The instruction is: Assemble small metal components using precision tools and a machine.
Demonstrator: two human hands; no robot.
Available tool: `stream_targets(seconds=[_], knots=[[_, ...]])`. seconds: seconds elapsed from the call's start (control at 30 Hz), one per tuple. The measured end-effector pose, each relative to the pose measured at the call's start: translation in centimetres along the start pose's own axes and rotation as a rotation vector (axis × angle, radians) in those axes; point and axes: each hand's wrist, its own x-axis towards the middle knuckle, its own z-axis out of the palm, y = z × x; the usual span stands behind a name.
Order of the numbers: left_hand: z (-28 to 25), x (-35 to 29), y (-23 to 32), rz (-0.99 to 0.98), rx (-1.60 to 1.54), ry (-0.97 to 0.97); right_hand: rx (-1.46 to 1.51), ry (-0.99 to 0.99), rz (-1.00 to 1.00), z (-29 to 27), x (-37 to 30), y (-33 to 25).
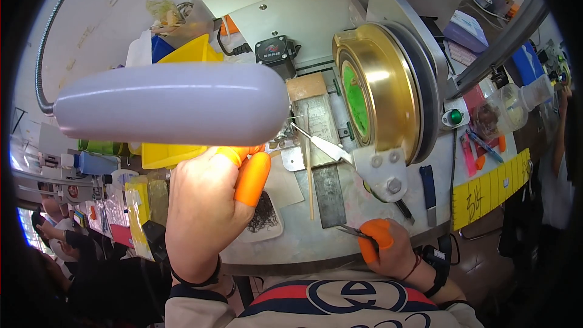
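My left hand (206, 206) wears orange finger covers and reaches up under the lamp head. Its thumb and forefinger are curled together, and the lamp hides the fingertips and whatever they may hold. Just right of them is a small metal fixture (294, 157) beside a white-handled tool (328, 147) with a thin tip. Low on the right, at the bench's front edge, my right hand (392, 248) is closed around dark metal tweezers (351, 231). Their points face left, close to a grey metal bar (328, 197). A thin wooden stick (310, 191) lies alongside that bar.
A long pale lamp head (170, 103) covers the left middle. Right of centre stands a large brass-coloured wheel (395, 85) with a green centre. A white tray (276, 229) of dark wire-like pieces, yellow bins (173, 157) and a blue-handled blade (429, 194) surround the work area.
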Motion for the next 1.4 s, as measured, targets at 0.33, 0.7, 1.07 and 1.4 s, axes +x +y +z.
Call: stream_targets(seconds=[0.33,0.7,1.07,1.4], knots=[[-1.8,-1.4,-0.2,-0.122,-0.018,-0.202,0.099,-0.020,0.050,-0.4,0.1,-0.4],[0.6,1.8,-3.7,0.010,-1.189,0.045,0.510,-0.113,0.022,-6.0,6.9,-6.6],[2.5,1.2,-7.2,0.003,-1.346,0.172,1.574,-0.085,0.745,0.5,13.2,-7.5],[1.9,2.2,-4.2,0.234,-1.188,0.092,1.742,-0.101,0.792,0.6,14.2,-7.2]])
